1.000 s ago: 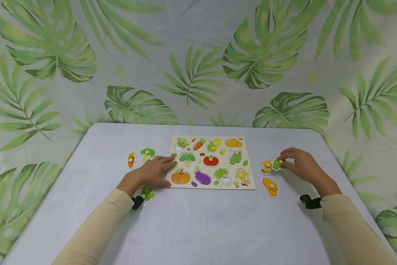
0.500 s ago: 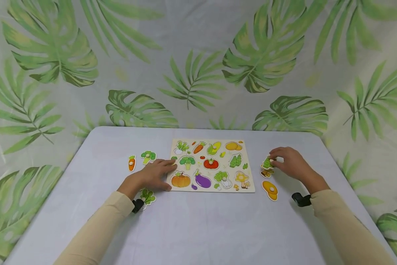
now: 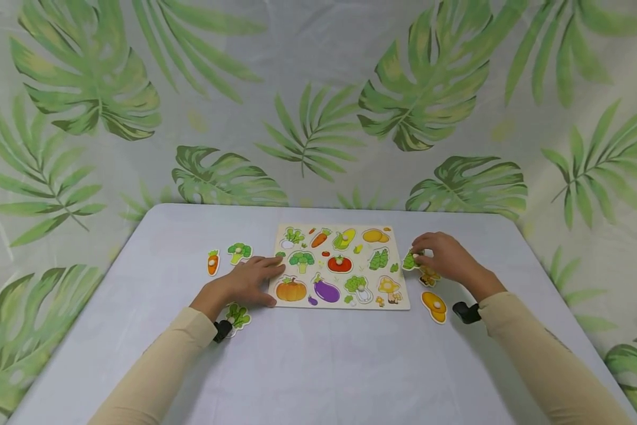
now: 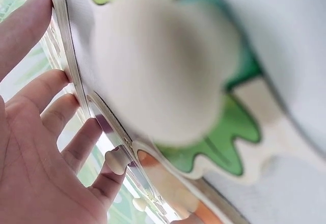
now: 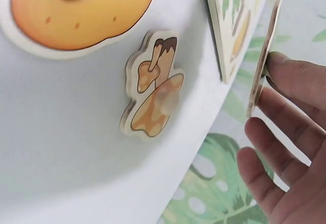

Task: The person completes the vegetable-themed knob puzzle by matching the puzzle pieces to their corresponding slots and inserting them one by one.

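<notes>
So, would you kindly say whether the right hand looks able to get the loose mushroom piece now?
Probably not just yet: the right hand pinches a green vegetable piece. Otherwise the way looks free, as the loose mushroom piece lies close by, knob up.

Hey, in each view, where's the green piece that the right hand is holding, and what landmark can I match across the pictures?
Head: the green piece is right of centre, in the right hand.
Left wrist: not in it.
Right wrist: upper right, the green piece nearly edge-on.
Shared landmark: the puzzle board, central in head, slanting down from upper left in left wrist, near the top right in right wrist.
</notes>
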`<state>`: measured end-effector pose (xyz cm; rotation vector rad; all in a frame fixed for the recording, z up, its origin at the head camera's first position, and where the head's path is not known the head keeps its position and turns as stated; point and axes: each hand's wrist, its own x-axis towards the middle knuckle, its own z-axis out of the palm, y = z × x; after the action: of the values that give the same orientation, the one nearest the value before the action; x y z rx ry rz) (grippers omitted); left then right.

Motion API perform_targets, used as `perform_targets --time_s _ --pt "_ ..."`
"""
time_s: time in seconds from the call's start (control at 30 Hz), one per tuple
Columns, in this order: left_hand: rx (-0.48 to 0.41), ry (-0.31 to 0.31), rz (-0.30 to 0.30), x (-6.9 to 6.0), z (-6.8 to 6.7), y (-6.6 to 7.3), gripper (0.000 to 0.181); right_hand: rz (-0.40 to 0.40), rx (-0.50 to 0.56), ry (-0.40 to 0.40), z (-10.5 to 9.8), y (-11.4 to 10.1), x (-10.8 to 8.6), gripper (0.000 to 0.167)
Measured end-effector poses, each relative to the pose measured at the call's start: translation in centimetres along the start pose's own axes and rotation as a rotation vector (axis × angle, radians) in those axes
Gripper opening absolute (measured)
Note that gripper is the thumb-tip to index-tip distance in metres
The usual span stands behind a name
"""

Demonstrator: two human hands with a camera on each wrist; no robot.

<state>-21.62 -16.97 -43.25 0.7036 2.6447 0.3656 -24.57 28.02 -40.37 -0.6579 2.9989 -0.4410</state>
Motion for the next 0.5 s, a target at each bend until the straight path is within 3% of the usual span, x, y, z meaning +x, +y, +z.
perform_targets --time_s 0.5 --pt "0.004 0.006 -0.005 0.0 0.0 0.0 0.082 -0.020 0.069 -0.018 0.7 -1.2 1.8 0.018"
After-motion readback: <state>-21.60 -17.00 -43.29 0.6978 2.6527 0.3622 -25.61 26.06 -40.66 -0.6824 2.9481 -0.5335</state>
